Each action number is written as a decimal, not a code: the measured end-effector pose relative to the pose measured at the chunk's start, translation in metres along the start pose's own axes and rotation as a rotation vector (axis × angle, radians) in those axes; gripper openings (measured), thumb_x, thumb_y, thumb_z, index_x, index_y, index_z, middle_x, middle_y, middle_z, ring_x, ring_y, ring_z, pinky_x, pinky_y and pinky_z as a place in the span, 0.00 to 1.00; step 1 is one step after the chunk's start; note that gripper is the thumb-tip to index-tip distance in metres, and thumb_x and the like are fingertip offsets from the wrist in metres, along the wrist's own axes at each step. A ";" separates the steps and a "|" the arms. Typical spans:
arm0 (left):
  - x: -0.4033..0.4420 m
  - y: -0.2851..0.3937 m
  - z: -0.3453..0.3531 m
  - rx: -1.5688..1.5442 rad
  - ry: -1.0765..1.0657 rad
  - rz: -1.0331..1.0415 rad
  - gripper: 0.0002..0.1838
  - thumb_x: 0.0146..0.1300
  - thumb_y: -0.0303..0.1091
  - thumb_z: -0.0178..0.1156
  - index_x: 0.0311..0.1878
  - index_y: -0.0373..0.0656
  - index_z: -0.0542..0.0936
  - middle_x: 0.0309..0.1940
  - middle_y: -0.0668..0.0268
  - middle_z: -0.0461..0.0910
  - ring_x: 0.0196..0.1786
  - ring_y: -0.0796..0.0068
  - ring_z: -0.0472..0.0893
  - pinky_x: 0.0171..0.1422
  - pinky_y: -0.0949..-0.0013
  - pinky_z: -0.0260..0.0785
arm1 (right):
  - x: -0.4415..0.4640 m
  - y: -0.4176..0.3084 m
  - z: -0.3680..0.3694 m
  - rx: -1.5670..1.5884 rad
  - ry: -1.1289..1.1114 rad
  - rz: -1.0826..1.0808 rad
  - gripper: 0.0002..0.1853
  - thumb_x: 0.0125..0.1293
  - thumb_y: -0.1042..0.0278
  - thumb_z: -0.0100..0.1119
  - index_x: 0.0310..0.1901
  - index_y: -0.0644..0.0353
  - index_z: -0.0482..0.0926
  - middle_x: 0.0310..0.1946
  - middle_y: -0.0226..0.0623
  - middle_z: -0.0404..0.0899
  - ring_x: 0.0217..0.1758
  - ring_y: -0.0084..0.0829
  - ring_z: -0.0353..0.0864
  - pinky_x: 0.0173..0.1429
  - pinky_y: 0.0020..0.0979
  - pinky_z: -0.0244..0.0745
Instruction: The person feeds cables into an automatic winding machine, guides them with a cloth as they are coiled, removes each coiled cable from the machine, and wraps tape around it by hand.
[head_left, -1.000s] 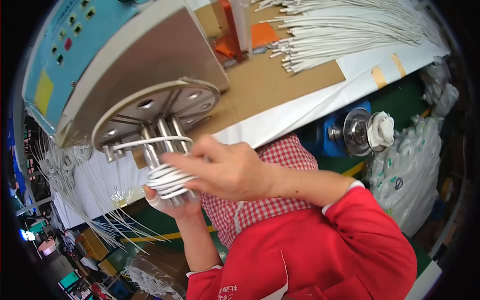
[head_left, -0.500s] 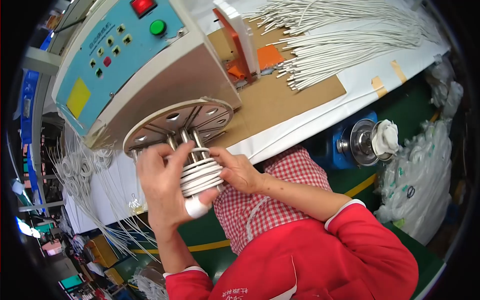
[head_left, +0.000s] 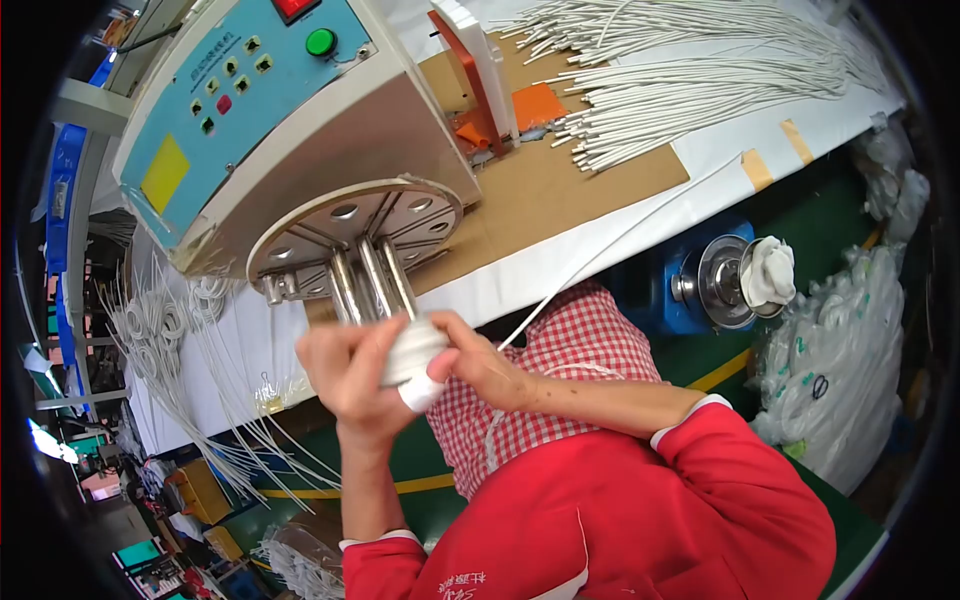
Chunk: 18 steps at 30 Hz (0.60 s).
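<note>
A coil of white cable [head_left: 414, 350], blurred by motion, is between my hands at the free ends of the metal rods [head_left: 374, 282]. I cannot tell whether it is still around the rod tips. My left hand [head_left: 358, 378], its thumb wrapped in white, closes round the coil from the left. From the right, my right hand [head_left: 487, 368] grips the coil's edge with bent fingers. A loose cable end [head_left: 610, 248] arcs from near my right hand across the bench edge. The rods stand out from a slotted round disc [head_left: 315, 238] on the winding machine [head_left: 330, 130].
Bundles of straight white cables [head_left: 690, 110] lie on the bench's far right. Finished coils [head_left: 160, 325] with dangling tails rest at left. An orange and white stand [head_left: 482, 80] is behind the disc. Below right are a blue stool-like object with metal bowl [head_left: 722, 282] and plastic bags [head_left: 835, 360].
The coil has slid along the rods away from the disc, drawn by both hands toward my body. A long cable tail now shows at the right.
</note>
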<state>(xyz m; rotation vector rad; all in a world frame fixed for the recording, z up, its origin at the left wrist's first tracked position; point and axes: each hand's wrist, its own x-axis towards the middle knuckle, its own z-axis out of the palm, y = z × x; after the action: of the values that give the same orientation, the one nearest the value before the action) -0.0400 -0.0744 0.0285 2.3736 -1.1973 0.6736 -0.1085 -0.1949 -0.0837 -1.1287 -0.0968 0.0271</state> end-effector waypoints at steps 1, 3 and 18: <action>-0.018 0.005 0.003 -0.010 0.063 0.005 0.28 0.43 0.58 0.75 0.38 0.43 0.85 0.30 0.66 0.74 0.33 0.67 0.70 0.38 0.65 0.61 | -0.010 0.000 0.001 -0.043 -0.014 0.035 0.31 0.70 0.49 0.52 0.65 0.63 0.59 0.51 0.47 0.76 0.55 0.34 0.78 0.57 0.34 0.71; -0.049 0.026 -0.004 -0.129 0.113 -0.030 0.29 0.46 0.63 0.72 0.35 0.43 0.84 0.30 0.67 0.71 0.31 0.68 0.68 0.37 0.65 0.60 | -0.036 0.005 -0.003 -0.218 -0.096 -0.147 0.29 0.69 0.45 0.50 0.59 0.63 0.65 0.50 0.52 0.76 0.54 0.47 0.79 0.56 0.38 0.73; 0.019 0.057 0.135 -0.554 0.206 -0.022 0.21 0.61 0.54 0.61 0.39 0.43 0.73 0.25 0.63 0.73 0.24 0.59 0.75 0.28 0.59 0.67 | 0.003 -0.088 -0.102 -1.340 0.160 -0.644 0.28 0.63 0.66 0.59 0.65 0.63 0.68 0.21 0.37 0.79 0.20 0.35 0.79 0.24 0.35 0.72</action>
<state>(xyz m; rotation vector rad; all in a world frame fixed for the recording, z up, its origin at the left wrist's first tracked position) -0.0452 -0.1916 -0.0622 1.8099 -1.0940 0.4844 -0.0984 -0.3244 -0.0468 -2.3722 -0.3630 -0.8086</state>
